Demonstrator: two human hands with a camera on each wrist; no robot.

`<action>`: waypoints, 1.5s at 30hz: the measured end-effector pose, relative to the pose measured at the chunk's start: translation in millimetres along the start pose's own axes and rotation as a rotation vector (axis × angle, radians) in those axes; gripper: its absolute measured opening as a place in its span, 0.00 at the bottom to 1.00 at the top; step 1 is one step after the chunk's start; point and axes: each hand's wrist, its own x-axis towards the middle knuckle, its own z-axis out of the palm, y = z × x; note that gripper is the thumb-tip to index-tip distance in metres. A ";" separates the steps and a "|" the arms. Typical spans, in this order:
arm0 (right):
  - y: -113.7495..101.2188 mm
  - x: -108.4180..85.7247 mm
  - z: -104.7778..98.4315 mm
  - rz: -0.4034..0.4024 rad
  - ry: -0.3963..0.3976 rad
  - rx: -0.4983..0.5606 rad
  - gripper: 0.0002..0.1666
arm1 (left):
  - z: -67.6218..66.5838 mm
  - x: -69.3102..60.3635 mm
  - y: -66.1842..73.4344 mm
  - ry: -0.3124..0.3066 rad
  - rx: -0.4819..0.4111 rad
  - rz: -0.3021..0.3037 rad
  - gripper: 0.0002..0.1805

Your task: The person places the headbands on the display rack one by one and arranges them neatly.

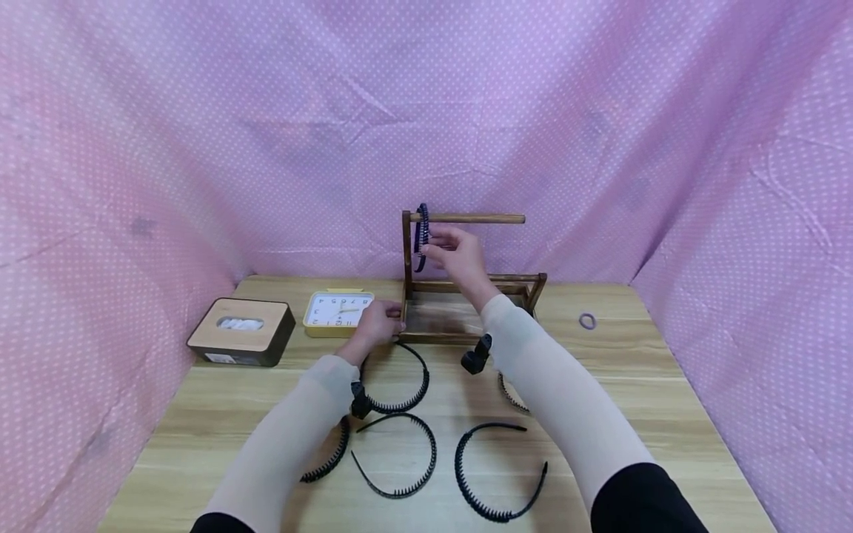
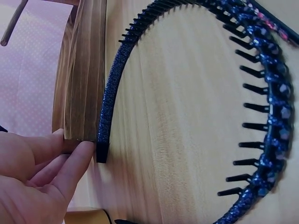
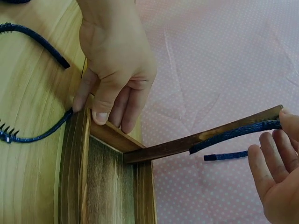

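Note:
A wooden rack (image 1: 436,338) with an upright post and a horizontal rod (image 1: 476,218) stands at the back of the table. The left hand (image 1: 378,323) grips the left end of its base, thumb on one side of the end board (image 3: 119,135) and fingers on the other. A dark toothed headband (image 1: 423,222) hangs on the rod close to the post. Beside it is the right hand (image 1: 460,255), fingers spread and slightly bent, fingertips at the band. In the right wrist view the dark bands (image 3: 229,135) hang along the post, near the right hand (image 3: 280,177).
Several dark headbands lie on the table, one (image 1: 426,385) just before the rack, another (image 1: 460,470) nearer the front. Left of the rack are a clock (image 1: 333,307) and a tissue box (image 1: 243,337). A small purple ring (image 1: 587,320) lies at right; pink dotted cloth (image 1: 333,148) hangs behind.

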 end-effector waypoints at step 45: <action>123.2 -219.9 -180.7 -0.172 -0.346 -0.763 0.17 | -5.4 -0.8 -12.0 -0.049 0.200 0.099 0.30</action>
